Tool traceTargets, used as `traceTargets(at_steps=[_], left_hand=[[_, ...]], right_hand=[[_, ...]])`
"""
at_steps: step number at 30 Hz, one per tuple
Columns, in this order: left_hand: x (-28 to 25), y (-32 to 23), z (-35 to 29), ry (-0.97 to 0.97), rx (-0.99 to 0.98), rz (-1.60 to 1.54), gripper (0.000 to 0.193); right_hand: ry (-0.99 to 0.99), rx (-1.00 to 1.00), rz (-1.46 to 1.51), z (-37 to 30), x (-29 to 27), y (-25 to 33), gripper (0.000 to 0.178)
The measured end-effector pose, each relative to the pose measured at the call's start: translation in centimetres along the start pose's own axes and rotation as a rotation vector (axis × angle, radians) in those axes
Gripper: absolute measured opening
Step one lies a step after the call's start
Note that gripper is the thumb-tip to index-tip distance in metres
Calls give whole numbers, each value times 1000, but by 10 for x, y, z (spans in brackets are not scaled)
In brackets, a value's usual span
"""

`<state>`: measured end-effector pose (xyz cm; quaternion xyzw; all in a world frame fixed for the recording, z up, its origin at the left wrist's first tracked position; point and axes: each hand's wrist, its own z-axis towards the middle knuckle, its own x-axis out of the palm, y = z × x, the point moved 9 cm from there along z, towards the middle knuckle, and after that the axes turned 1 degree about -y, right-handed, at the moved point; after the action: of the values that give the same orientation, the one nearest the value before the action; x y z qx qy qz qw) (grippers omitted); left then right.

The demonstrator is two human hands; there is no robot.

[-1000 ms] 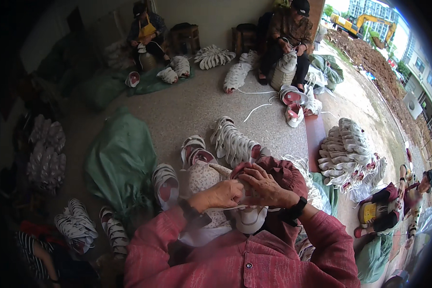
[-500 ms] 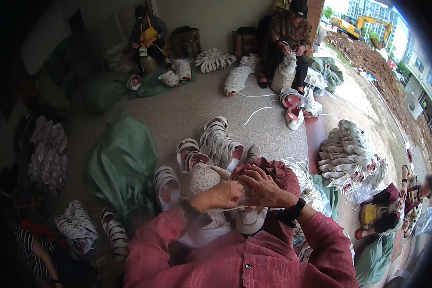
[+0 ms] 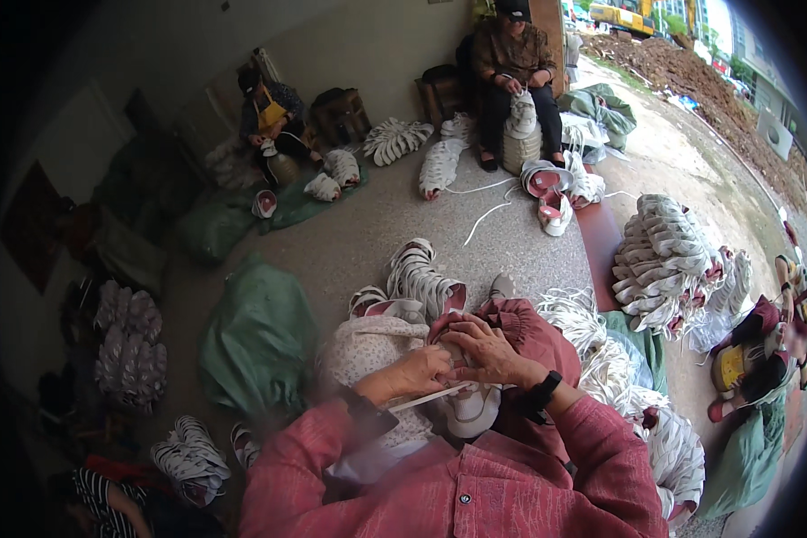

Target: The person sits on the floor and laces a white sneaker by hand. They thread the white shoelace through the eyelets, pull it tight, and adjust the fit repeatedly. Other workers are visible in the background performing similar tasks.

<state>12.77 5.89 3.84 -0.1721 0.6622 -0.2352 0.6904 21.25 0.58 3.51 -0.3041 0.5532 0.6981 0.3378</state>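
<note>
A white shoe (image 3: 472, 412) rests in my lap, its toe toward me and its pinkish-red opening farther off. My right hand (image 3: 489, 351) curls over the shoe's upper from the right, gripping it. From the left, my left hand (image 3: 419, 372) meets it at the lacing, fingers pinched together on what looks like the lace. A flat white shoelace (image 3: 429, 396) runs slantwise below my left hand and across the shoe. My fingers cover most of the eyelets. Patterned pale cloth (image 3: 368, 348) lies over my left leg.
Rows of white shoes (image 3: 421, 278) stand beyond my knees. Heaped white laces (image 3: 576, 321) lie at my right, near a shoe pile (image 3: 663, 260). A green sack (image 3: 255, 336) sits at left. Two seated people (image 3: 516, 72) handle shoes at the back; others sit at the right and lower left.
The view has shifted, so the surroundings sit differently in it. Both hands stay at the shoe's lacing; the lace now slants more steeply below my left hand.
</note>
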Motion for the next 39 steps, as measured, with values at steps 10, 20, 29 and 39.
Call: traceTargets(at_steps=[10,20,29,39], left_hand=[[7,-2,0,38,20,20,19],[-5,5,-10,-41,127,-135,14],[-9,8,-19,-149,92,-116,10],[-8,0,-9,-112,147,-79,14]], right_hand=[[-34,-18,39,-7,-3,-1,78],[3,-4,76,2,-1,-5,71],[56,15,90,8,-2,-1,69],[-81,-19,97,3,-1,-8,68]])
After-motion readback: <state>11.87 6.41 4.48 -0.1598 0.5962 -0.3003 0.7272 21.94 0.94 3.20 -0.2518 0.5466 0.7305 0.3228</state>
